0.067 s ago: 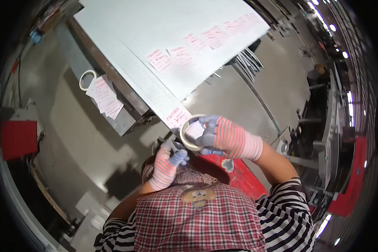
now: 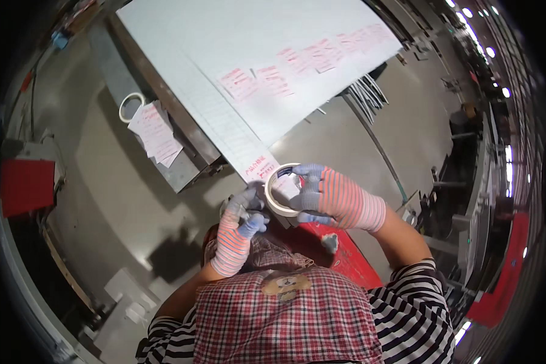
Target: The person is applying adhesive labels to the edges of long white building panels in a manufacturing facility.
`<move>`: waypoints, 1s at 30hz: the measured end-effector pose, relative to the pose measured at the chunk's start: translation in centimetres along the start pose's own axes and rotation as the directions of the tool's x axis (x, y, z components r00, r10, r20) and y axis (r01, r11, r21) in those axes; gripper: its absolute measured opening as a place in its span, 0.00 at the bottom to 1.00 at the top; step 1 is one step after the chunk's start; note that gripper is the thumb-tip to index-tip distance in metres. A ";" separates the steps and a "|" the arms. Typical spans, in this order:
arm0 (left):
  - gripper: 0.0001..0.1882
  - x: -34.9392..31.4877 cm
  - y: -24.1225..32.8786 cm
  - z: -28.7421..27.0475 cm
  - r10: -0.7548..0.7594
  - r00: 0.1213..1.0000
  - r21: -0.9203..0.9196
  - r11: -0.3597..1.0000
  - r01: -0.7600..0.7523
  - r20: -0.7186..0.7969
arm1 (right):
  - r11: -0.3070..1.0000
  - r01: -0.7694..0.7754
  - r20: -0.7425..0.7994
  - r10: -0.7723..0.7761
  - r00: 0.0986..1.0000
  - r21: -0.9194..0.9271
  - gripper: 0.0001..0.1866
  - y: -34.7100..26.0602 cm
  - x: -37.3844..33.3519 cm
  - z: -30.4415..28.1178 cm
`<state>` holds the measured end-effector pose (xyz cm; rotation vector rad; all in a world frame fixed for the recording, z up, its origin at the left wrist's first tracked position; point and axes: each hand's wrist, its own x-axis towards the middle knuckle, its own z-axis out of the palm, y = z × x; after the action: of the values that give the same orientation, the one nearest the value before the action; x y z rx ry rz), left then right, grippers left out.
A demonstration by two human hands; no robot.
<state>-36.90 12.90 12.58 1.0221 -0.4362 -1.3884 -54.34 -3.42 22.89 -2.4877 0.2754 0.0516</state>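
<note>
My right hand, in a striped glove with grey-blue fingertips, grips a roll of pale tape by its right side. The roll is tilted, its round opening facing up. A gloved left hand, mine, is just left of the roll. Its fingers are bent toward the thumb; whatever is between them is too small to make out. Behind the roll lies a white label with red print, at the near corner of a large white sheet. Part of this label is hidden by the roll and my fingers.
Several red-printed labels lie in a row across the sheet. On a metal ledge to the left are a stack of printed slips and another tape roll. Metal rods stick out beneath the sheet's right edge. A worn red surface is below my right hand.
My left hand's fingers have shifted up a little beside the roll. The right hand and its tape roll have moved slightly right, while the whole view has also shifted a bit.
</note>
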 end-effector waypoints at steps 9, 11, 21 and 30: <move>0.10 3.0 -0.4 0.5 0.061 0.998 0.150 0.987 -0.057 -0.023 | 0.993 0.057 -0.185 -0.036 0.982 0.108 0.12 0.5 -0.8 3.0; 0.18 1.6 0.4 -0.1 -0.115 0.943 -0.106 0.982 0.155 0.311 | 0.981 0.074 -0.215 -0.035 0.976 0.177 0.11 1.2 -1.7 2.9; 0.16 1.3 -3.1 -4.9 -0.365 0.930 0.221 0.911 0.349 0.034 | 0.981 -0.067 0.165 0.098 0.981 -0.180 0.14 9.5 2.5 0.1; 0.16 7.1 -14.8 -10.2 -0.179 0.984 0.111 0.978 0.179 -0.013 | 0.847 -0.480 -0.586 0.514 0.626 0.230 0.34 6.0 0.3 9.7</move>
<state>-36.41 11.61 -6.71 1.1783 -0.4318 -1.5359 -55.05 -2.33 11.58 -2.2139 1.2393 -0.5748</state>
